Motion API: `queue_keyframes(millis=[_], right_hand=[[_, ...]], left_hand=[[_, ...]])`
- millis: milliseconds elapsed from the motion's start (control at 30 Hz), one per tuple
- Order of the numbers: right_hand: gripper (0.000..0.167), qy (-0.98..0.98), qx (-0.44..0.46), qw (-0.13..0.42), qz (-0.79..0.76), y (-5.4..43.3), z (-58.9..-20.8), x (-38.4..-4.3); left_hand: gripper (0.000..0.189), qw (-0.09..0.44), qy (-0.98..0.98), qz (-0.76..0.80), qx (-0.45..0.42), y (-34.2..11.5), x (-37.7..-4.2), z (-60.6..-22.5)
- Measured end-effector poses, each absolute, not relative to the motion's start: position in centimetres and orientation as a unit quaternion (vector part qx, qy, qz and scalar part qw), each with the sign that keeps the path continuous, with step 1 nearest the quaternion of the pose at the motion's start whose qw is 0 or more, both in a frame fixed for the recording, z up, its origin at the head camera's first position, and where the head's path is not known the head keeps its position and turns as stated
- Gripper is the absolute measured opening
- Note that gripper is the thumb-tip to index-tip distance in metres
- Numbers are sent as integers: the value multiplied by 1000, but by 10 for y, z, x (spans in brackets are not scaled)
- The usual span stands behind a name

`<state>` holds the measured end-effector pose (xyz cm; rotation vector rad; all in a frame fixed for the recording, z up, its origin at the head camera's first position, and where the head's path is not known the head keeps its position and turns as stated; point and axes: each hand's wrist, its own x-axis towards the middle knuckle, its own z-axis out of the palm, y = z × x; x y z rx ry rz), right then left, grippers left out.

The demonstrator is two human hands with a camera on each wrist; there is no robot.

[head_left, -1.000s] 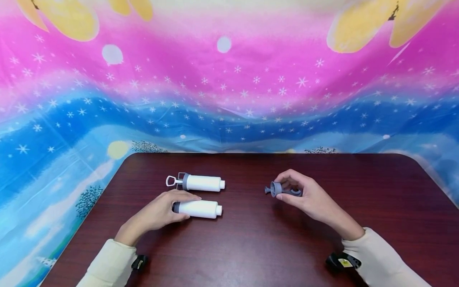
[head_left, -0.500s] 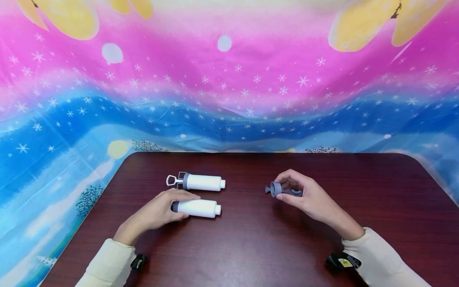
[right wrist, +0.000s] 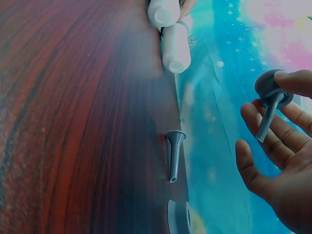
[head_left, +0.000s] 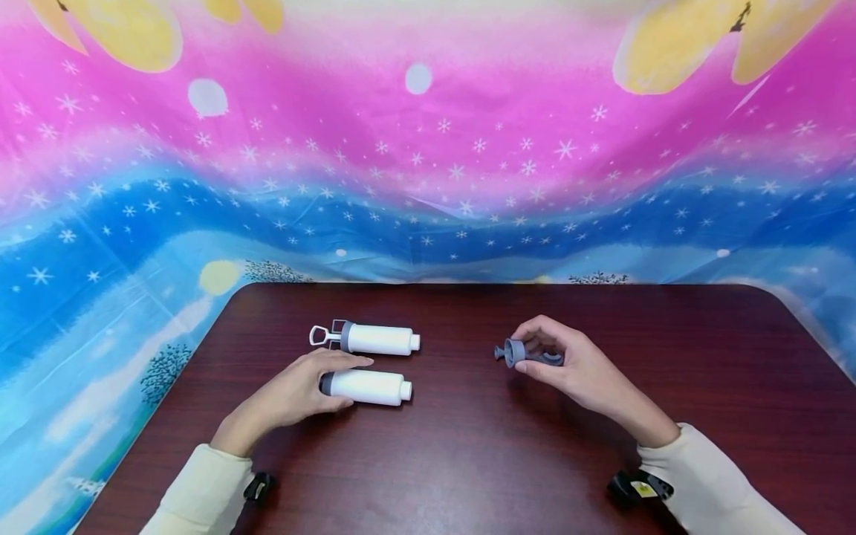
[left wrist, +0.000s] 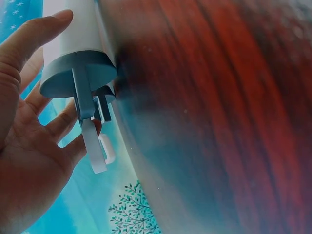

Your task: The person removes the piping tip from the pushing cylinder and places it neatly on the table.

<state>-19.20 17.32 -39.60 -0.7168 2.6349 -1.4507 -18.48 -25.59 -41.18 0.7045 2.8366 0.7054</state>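
My left hand (head_left: 294, 390) stands loosely about the grey-collared end of the nearer white syringe-like cylinder (head_left: 371, 388). Its index finger is spread away from the tube, and its thumb lies by the near side. In the left wrist view a grey collar (left wrist: 78, 75) shows with a pale pull handle (left wrist: 94, 146) below it. Farther back lies a similar cylinder (head_left: 381, 339) with its loop handle pointing left. My right hand (head_left: 568, 364) pinches a grey rounded cup-like piece (right wrist: 268, 85) with a thin stem. The hand hides part of it in the head view.
A small grey funnel-shaped piece (right wrist: 174, 153) and a grey ring-like piece (right wrist: 180, 217) lie on the table near my right hand. The dark wooden table (head_left: 455, 461) meets a colourful cloth (head_left: 428, 186) behind its far edge.
My left index finger lifts slightly off the nearer cylinder, which shifted a touch left earlier. The right hand and its grey piece stay in place.
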Motion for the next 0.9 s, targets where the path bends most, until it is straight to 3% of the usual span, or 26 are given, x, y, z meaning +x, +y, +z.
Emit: queue_keyframes(millis=[900], right_hand=[[29,848,-240,23,-472,173,-394,-190]], left_hand=[[46,32,930,259,257,-227,-171,-380]])
